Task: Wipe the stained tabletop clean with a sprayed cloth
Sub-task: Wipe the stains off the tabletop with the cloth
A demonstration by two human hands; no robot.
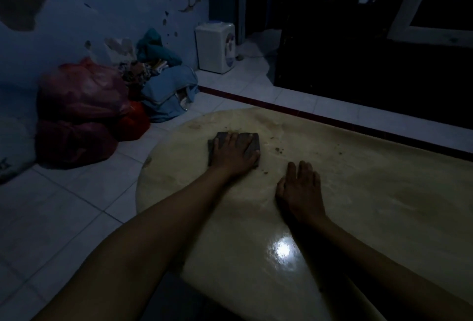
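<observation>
A low cream tabletop [358, 205] with rounded corners fills the lower right of the dim room. A folded grey cloth [252, 140] lies near its far left corner. My left hand [234, 155] presses flat on the cloth with straight, spread fingers. My right hand [300, 187] rests flat on the bare tabletop, a little nearer and to the right of the cloth. Dark crumbs and stains [279, 150] dot the surface just right of the cloth and further along the far edge. No spray bottle is in view.
White floor tiles [64, 218] surround the table on the left. Red plastic bags [79, 111] and a pile of clothes [163, 85] sit against the peeling wall. A white water dispenser [216, 47] stands in the corner. Dark furniture [371, 65] lies beyond the table.
</observation>
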